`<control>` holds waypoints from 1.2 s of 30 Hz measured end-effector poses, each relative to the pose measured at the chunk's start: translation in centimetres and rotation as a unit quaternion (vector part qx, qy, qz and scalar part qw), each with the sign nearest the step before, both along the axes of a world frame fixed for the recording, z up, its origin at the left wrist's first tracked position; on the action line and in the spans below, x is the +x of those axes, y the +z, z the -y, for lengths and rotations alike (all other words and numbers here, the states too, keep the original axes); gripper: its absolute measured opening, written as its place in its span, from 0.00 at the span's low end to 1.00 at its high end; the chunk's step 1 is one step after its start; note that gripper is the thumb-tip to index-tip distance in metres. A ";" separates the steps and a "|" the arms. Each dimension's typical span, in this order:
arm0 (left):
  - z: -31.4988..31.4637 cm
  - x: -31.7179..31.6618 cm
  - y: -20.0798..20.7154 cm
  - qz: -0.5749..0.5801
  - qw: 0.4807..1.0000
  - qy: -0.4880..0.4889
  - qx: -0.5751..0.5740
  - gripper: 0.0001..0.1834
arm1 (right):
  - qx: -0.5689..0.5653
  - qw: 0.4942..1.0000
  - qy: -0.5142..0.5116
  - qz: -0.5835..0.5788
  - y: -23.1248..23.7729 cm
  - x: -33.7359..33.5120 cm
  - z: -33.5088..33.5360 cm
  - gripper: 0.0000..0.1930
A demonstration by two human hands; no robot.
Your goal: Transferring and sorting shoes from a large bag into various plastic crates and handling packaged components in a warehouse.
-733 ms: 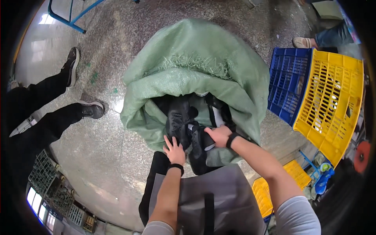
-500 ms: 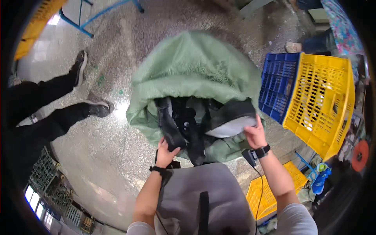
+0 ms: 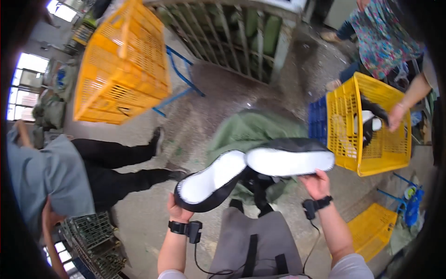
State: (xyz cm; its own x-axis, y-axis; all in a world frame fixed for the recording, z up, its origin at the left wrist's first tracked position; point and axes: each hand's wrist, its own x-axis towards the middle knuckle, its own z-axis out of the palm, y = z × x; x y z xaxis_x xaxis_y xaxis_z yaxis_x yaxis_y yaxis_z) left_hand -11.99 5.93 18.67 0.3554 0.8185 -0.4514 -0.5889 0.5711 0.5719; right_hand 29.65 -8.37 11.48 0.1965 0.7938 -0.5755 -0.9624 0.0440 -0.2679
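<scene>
My left hand (image 3: 180, 211) is closed on the lower end of a black shoe (image 3: 211, 179), whose white stitched sole faces up toward me. At the right, my right hand (image 3: 317, 184) grips a second black shoe (image 3: 290, 162) from below, its white sole also turned to me. The two shoes meet end to end in a shallow angle. Both are up over a green woven sack (image 3: 246, 125), which they partly cover. Dark items show in the sack's mouth beneath them, too hidden to name.
At right, a co-worker's hand (image 3: 398, 116) reaches into a yellow crate (image 3: 341, 135) holding black-and-white shoes, beside a blue crate (image 3: 317, 116). An orange crate (image 3: 121, 88) is by a blue stand (image 3: 186, 76). A barred metal cage (image 3: 239, 37) stands ahead; another person (image 3: 60, 172) is left.
Both hands have come up from the sack's mouth, each with a shoe, and the shoes' soles now face me. My view has tilted up, bringing in the cage, the orange crate and the co-workers.
</scene>
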 end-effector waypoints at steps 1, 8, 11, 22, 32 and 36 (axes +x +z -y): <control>-1.1 0.7 1.5 -0.023 0.999 0.030 0.016 0.37 | 0.012 0.999 -0.023 0.029 2.0 0.7 0.8 0.24; -12.4 -0.5 21.5 -0.124 0.946 0.135 0.266 0.31 | 0.002 0.949 -0.212 0.233 8.4 14.3 12.3 0.24; -22.1 -5.1 25.2 -0.356 0.778 0.212 0.472 0.19 | 0.032 0.908 -0.305 0.286 10.0 21.4 13.4 0.20; -21.6 8.3 2.1 -0.560 0.520 -0.087 0.639 0.17 | -0.241 0.709 0.389 0.536 -7.1 0.3 4.7 0.15; 4.2 6.1 -25.2 -0.354 0.601 -0.636 0.330 0.15 | -0.323 0.388 0.697 0.510 -28.4 -18.7 4.0 0.52; 3.5 5.3 -28.1 -0.430 0.540 -0.631 0.354 0.36 | -0.301 0.724 0.443 0.436 -30.0 -17.5 6.6 0.34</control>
